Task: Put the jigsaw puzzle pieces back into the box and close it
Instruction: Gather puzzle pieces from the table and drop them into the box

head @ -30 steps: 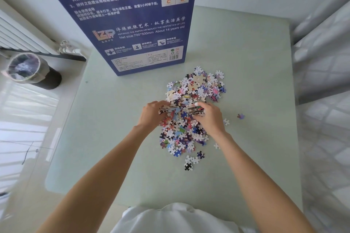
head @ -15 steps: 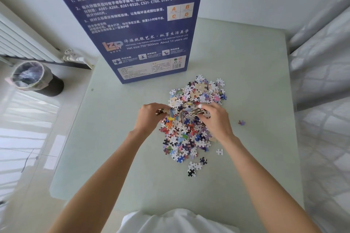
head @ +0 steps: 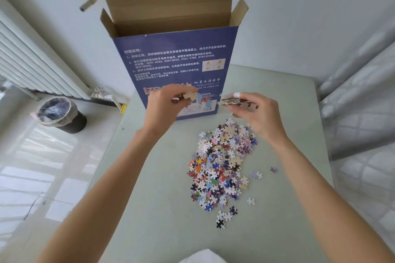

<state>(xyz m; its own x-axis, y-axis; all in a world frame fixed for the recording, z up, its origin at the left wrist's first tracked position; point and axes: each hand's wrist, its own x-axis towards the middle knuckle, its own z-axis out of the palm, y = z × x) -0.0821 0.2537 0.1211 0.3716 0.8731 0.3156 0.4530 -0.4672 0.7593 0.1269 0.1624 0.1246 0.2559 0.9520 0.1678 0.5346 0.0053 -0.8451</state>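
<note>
The left hand [head: 159,105] pinched a small cluster of jigsaw pieces, raised in front of the lower panel of the puzzle box [head: 175,70]. The right hand [head: 254,111] gripped a second cluster, level with the first and just right of the box. The box stood upright at the far side of the table [head: 162,209], top flaps open. The loose pile of pieces [head: 220,166] lay on the table in front of the box, with a few strays [head: 273,170] to its right.

Risk: both clusters were held loosely below the tall opening; pieces could slip during the lift, or a knock on the front wall could tip the box.

The box interior was hidden. Motion blur obscured the held pieces and fingertips.
</note>
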